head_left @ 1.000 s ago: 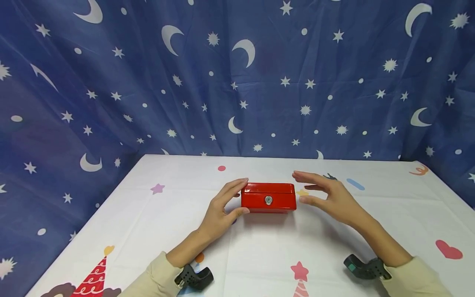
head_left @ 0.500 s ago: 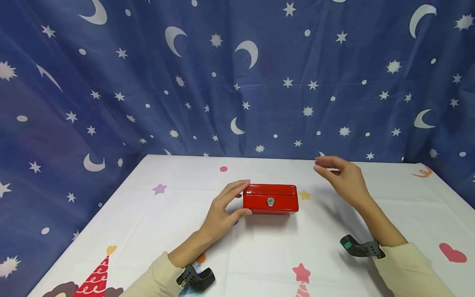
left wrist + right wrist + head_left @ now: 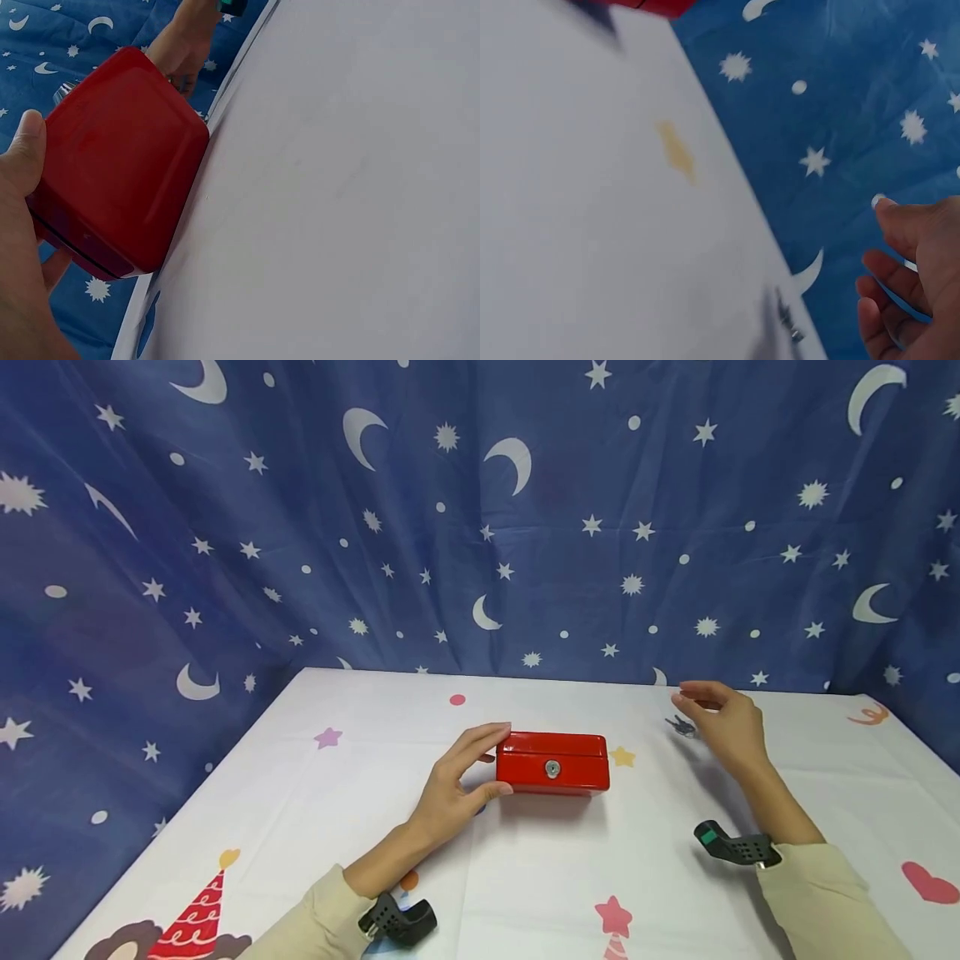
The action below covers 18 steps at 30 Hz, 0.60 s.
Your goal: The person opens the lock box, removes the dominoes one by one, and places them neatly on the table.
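Note:
A small red metal cash box point(image 3: 553, 764) with a round silver lock point(image 3: 552, 769) on its front stands in the middle of the table. My left hand point(image 3: 446, 789) holds its left end, thumb at the front corner and fingers at the back; the left wrist view shows the thumb point(image 3: 28, 146) against the box point(image 3: 124, 157). To the right and farther back, my right hand point(image 3: 727, 727) hovers over a small bunch of keys point(image 3: 682, 727), fingers loosely bent with nothing between them. The keys point(image 3: 789, 326) appear blurred beside their shadow in the right wrist view.
The white tablecloth point(image 3: 360, 810) carries printed shapes, such as a yellow star point(image 3: 622, 757) and a red heart point(image 3: 930, 882). A blue curtain point(image 3: 420, 552) with moons and stars hangs behind the table's far edge.
My right hand has left the right side of the cash box and moved right and back to above the keys. The left hand stays on the box.

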### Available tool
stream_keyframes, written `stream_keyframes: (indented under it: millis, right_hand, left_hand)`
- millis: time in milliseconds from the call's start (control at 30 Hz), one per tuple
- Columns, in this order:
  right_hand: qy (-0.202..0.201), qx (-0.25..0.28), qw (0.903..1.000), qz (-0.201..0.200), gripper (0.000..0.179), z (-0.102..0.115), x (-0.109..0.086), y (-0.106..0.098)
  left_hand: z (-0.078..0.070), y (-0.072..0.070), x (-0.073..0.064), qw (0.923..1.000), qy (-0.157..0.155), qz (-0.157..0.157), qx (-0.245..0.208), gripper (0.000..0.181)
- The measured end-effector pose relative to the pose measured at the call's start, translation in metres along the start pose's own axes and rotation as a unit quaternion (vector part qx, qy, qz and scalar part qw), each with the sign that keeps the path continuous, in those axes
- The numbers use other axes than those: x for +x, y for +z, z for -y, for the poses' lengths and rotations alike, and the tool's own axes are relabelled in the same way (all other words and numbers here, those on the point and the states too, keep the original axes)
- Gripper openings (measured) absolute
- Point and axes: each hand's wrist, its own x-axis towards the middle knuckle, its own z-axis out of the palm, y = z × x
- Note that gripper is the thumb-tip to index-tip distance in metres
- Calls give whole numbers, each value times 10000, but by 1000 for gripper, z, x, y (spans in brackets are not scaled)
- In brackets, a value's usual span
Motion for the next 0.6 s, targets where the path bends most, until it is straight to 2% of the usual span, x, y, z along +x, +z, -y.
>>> stream_keyframes:
  millis: [267, 433, 600]
  right_hand:
    - [383, -404, 9982, 204, 48, -22, -2, 10]
    - [399, -529, 9976, 195, 44, -30, -3, 13]
    - [205, -659, 9972, 284, 43, -36, -6, 15]
  left_hand:
    - [-1, 0, 0, 10000, 31, -41, 59, 63]
    - [-1, 0, 1, 9999, 147, -9, 80, 64]
    - [-2, 0, 1, 9988, 390, -32, 298, 67]
